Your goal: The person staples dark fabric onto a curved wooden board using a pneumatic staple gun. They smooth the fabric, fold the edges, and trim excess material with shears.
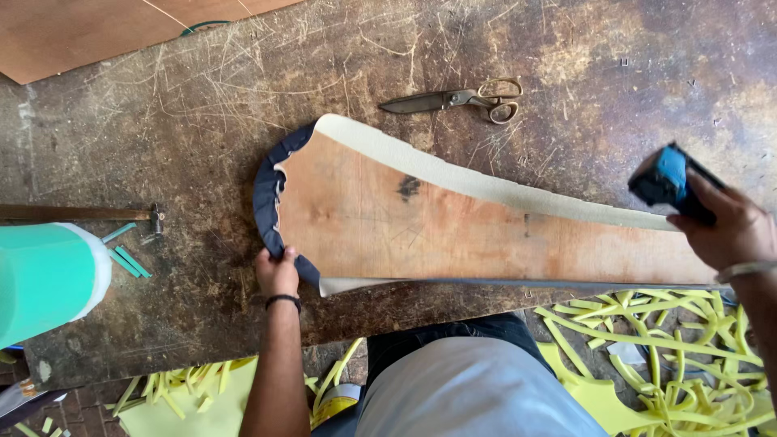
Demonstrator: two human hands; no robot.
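- Plywood panel [453, 235], long and curved, lies flat across the middle of the workbench [202, 146] in the head view; cream foam [486, 184] edges its far side and dark navy fabric [265, 202] wraps its rounded left end.
- Left hand [278, 271] is closed in a pinch on the navy fabric at the panel's near-left corner, a dark band on the wrist.
- Right hand [728, 231] is wrapped shut around a blue and black tool [670, 180], held at the panel's right end just above the foam edge; a bracelet sits on the wrist.
- The workbench is dark, worn and heavily scratched, with a plain brown board [89, 32] at its far-left corner.
- One pair of scissors [457, 99] lies shut beyond the panel, well apart from both hands.
- One hammer [81, 214] lies at the left edge, with three or so teal strips [125, 255] just beside it and one teal and white container [44, 279] nearer the camera.
- Many yellow foam offcuts [664, 356] litter the floor below the bench.
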